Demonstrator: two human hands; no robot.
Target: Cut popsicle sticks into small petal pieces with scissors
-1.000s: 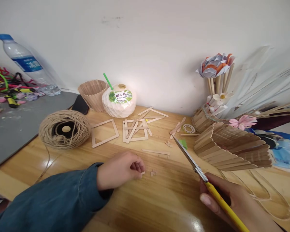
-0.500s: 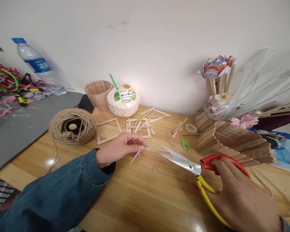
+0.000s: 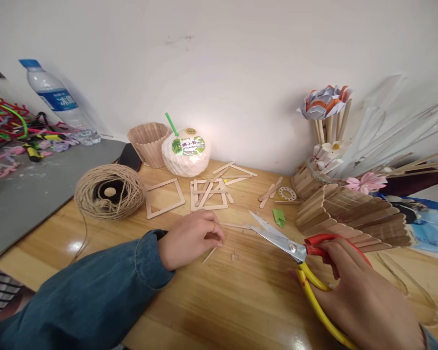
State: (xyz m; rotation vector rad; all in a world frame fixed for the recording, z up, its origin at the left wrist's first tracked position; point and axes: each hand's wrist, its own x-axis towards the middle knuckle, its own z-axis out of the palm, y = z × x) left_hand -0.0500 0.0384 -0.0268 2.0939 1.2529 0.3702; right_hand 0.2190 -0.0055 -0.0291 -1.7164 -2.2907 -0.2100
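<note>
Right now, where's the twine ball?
Head view, left side of the wooden table: the twine ball sits just left of the square stick frame, in front of the stick cup.

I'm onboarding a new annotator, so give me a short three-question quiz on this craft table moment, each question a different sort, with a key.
1. True or false: the blades of the scissors in the right hand are apart.
2. Multiple choice: what does the left hand pinch against the table? A) a thin wooden sliver B) the twine ball C) the green paper scrap
3. Fill in: the square stick frame lies between the twine ball and a ____ of loose craft sticks.

Key: 1 true; 2 A; 3 pile.
</note>
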